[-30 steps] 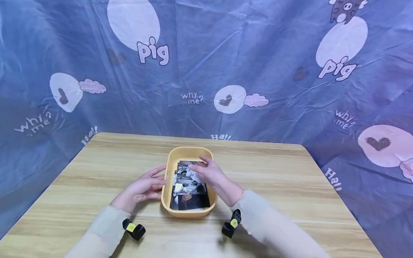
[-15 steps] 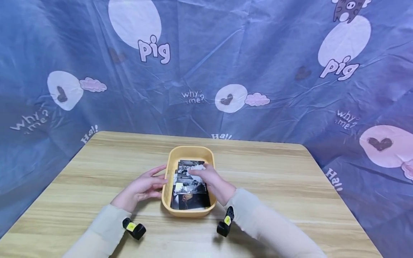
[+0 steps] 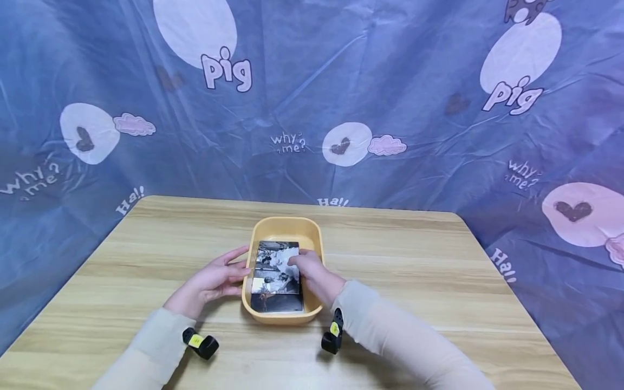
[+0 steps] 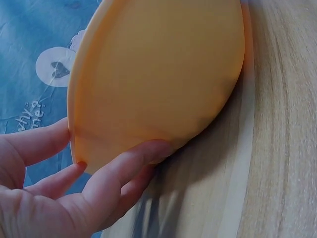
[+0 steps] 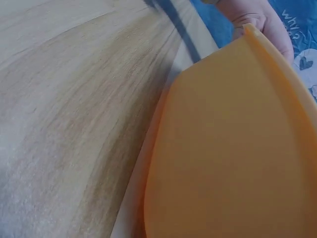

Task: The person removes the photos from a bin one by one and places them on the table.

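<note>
A yellow plastic bin (image 3: 285, 320) sits on the table, with a stack of photo prints (image 3: 275, 273) inside along its left wall. The top print is black and white; a darker print (image 3: 278, 303) shows below its near edge. My left hand (image 3: 214, 279) touches the bin's outer left wall with spread, fairly straight fingers (image 4: 124, 168). Reaching in over the right rim, my right hand (image 3: 317, 273) grips the right edge of the stack, thumb on the top print. Its other fingers are mostly hidden. The right wrist view shows mainly the outer side of the bin.
The wooden table (image 3: 400, 260) surrounds the bin. Behind it hangs a blue cloth (image 3: 414, 97) printed with pigs and words. A black wrist camera (image 3: 201, 343) is strapped on the left sleeve, another wrist camera (image 3: 332, 333) on the right.
My right hand has lowered from above the prints onto their right edge and moved left. The stack has shifted left and lies more evenly lined up. The left hand stays at the bin.
</note>
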`<state>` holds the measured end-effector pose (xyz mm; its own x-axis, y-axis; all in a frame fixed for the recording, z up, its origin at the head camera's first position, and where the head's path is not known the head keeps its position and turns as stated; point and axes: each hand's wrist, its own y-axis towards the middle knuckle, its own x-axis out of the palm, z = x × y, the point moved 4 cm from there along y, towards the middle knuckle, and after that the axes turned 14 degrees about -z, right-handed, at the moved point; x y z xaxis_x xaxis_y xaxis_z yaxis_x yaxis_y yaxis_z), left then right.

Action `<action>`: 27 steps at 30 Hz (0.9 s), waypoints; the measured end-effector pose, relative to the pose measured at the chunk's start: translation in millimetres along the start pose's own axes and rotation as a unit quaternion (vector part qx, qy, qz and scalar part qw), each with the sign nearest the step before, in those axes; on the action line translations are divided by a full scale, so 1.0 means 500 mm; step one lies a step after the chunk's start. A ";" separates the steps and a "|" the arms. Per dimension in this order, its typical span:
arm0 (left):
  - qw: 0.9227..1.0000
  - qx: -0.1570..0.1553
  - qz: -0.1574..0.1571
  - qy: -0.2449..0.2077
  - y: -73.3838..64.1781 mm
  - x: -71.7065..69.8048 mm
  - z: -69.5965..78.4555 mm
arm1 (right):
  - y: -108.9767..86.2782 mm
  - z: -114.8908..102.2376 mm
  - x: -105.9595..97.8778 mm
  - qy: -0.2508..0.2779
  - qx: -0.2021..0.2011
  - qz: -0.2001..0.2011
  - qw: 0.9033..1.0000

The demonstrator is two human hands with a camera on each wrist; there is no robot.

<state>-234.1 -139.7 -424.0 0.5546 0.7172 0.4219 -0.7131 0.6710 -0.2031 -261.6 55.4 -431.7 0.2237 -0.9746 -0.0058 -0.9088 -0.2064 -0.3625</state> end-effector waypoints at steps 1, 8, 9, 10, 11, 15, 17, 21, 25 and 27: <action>1.000 0.000 0.000 -0.001 -0.001 0.000 -0.001 | 0.000 0.001 -0.001 0.004 0.003 -0.002 1.000; 1.000 -0.005 0.009 -0.004 -0.003 0.004 -0.009 | -0.011 0.002 -0.004 0.019 0.005 -0.001 1.000; 1.000 -0.006 0.010 -0.004 -0.004 0.004 -0.010 | -0.012 0.001 -0.003 0.011 -0.002 0.001 1.000; 1.000 -0.006 0.012 -0.003 -0.004 0.004 -0.011 | -0.013 0.000 -0.003 0.003 -0.010 0.005 1.000; 1.000 -0.006 0.014 -0.004 -0.005 0.003 -0.012 | -0.014 -0.001 -0.003 -0.004 -0.019 0.009 1.000; 1.000 -0.003 0.013 -0.004 -0.008 0.000 -0.013 | -0.016 -0.010 -0.001 -0.020 -0.064 0.015 0.998; 1.000 -0.002 0.010 -0.007 -0.009 -0.001 -0.013 | -0.016 -0.012 0.000 -0.016 -0.079 0.016 0.997; 1.000 -0.001 0.006 -0.008 -0.009 -0.001 -0.011 | -0.014 -0.015 0.000 -0.020 -0.087 0.019 0.996; 1.000 -0.001 0.007 -0.009 -0.011 0.000 -0.009 | -0.014 -0.017 0.000 -0.033 -0.091 0.021 0.995; 1.000 -0.002 0.007 -0.009 -0.012 0.001 -0.008 | -0.015 -0.018 0.000 -0.033 -0.093 0.021 0.995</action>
<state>-227.9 -142.6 -426.3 0.5362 0.7232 0.4353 -0.7191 0.6614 -0.2131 -258.1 56.1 -420.8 0.2006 -0.9763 -0.0817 -0.9659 -0.1832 -0.1828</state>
